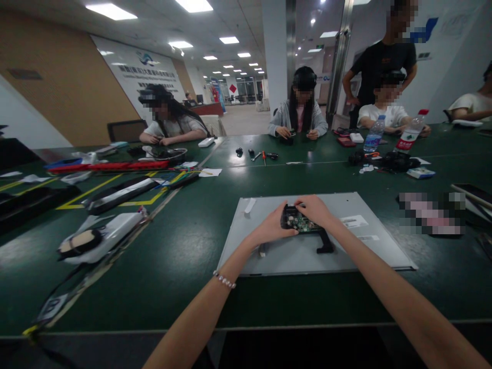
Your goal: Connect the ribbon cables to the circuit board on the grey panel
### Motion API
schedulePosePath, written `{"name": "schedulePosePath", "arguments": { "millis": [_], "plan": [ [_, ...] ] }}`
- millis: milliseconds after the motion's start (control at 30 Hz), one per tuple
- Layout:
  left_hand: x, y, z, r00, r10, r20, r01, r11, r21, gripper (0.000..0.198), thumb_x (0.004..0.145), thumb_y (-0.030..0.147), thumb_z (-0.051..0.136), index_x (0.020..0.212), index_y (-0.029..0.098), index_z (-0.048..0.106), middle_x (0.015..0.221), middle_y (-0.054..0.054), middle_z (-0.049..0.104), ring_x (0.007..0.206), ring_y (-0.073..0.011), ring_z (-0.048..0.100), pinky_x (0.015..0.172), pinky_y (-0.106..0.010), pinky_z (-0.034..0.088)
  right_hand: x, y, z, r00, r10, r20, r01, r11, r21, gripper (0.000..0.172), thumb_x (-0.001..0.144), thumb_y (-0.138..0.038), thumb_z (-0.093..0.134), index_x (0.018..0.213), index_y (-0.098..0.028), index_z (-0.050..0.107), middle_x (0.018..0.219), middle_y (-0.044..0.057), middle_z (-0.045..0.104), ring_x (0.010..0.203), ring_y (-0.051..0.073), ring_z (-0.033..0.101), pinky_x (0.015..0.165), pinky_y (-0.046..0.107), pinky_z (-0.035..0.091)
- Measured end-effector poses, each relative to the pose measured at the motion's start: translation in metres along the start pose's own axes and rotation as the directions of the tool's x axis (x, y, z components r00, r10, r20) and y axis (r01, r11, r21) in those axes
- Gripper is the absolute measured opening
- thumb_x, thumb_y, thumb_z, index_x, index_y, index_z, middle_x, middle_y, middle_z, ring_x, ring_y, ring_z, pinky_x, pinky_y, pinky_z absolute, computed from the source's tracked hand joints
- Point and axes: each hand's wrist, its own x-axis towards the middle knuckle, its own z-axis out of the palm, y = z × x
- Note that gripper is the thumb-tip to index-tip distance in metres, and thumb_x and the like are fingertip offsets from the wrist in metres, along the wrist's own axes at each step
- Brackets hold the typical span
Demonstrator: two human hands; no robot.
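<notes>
A green circuit board (303, 222) in a black frame rests over a flat grey panel (346, 260) in front of me. My left hand (272, 225) grips the frame's left side, thumb at the near edge and fingers at the far edge. At the board's far edge, the fingertips of my right hand (314, 207) are pinched together; whatever is between them is too small to make out. A black angled bracket (326, 243) sticks out towards me from the board's right side. White labels (352, 221) are stuck on the panel, partly behind my right forearm.
Beyond the panel lie an orange-handled screwdriver (264, 158) and a wrench (255, 156). Two bottles (373, 134) stand back right. A white device with a strap (103, 236) lies left, near a long black tray (119, 195). Several people sit across the green table (184, 287).
</notes>
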Motion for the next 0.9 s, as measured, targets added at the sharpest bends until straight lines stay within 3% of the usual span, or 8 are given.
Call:
{"name": "schedulePosePath", "arguments": {
  "millis": [233, 567, 700, 800, 900],
  "plan": [
    [0.001, 0.001, 0.0, 1.0, 0.015, 0.001, -0.015, 1.0, 0.012, 0.09, 0.069, 0.04, 0.075, 0.146, 0.016, 0.034, 0.144, -0.018, 0.044, 0.133, -0.0338, 0.043, 0.11, -0.052, 0.033, 0.001, 0.001, -0.002, 1.0, -0.016, -0.001, 0.016, 1.0, -0.018, 0.02, 0.088, -0.02, 0.057, 0.096, -0.022, 0.076, 0.099, 0.006, 0.075, 0.097, 0.024, 0.068, 0.087, 0.032, 0.048],
    [0.0, 0.004, 0.002, 1.0, -0.021, 0.015, 0.021, 0.999, 0.028, 0.099, 0.068, 0.045, 0.075, 0.148, 0.011, 0.027, 0.146, -0.022, 0.04, 0.132, -0.0336, 0.043, 0.109, -0.05, 0.035, 0.001, 0.008, 0.004, 0.998, -0.048, 0.05, 0.047, 0.999, 0.026, 0.019, 0.088, -0.018, 0.059, 0.098, -0.021, 0.075, 0.103, 0.008, 0.073, 0.1, 0.022, 0.065, 0.091, 0.032, 0.046],
    [0.0, 0.009, -0.012, 1.0, -0.001, 0.003, 0.001, 0.999, 0.053, 0.095, 0.072, 0.047, 0.073, 0.149, 0.013, 0.029, 0.149, -0.019, 0.038, 0.135, -0.031, 0.041, 0.11, -0.044, 0.036, 0.003, 0.012, 0.007, 0.997, -0.062, 0.044, 0.06, 0.998, 0.03, 0.02, 0.089, -0.018, 0.057, 0.099, -0.021, 0.074, 0.104, 0.008, 0.073, 0.101, 0.021, 0.065, 0.092, 0.032, 0.046],
    [0.004, -0.001, -0.034, 0.988, -0.02, -0.156, 0.039, 0.992, 0.118, 0.069, 0.084, 0.045, 0.061, 0.142, 0.016, 0.04, 0.146, -0.013, 0.044, 0.132, -0.026, 0.045, 0.108, -0.039, 0.038, 0.005, 0.013, 0.008, 0.997, -0.071, 0.037, 0.07, 0.997, 0.01, 0.021, 0.089, -0.018, 0.056, 0.099, -0.021, 0.074, 0.105, 0.007, 0.072, 0.102, 0.021, 0.065, 0.093, 0.032, 0.045],
    [0.005, -0.029, -0.058, 0.898, -0.065, -0.436, 0.169, 0.964, 0.204, 0.042, 0.089, 0.034, 0.053, 0.127, 0.016, 0.055, 0.13, -0.011, 0.058, 0.12, -0.0233, 0.054, 0.103, -0.038, 0.043, 0.005, 0.013, 0.009, 0.996, -0.079, 0.052, 0.079, 0.997, -0.006, 0.02, 0.089, -0.018, 0.057, 0.098, -0.021, 0.075, 0.104, 0.008, 0.073, 0.101, 0.022, 0.065, 0.093, 0.032, 0.046]
  ]
}}
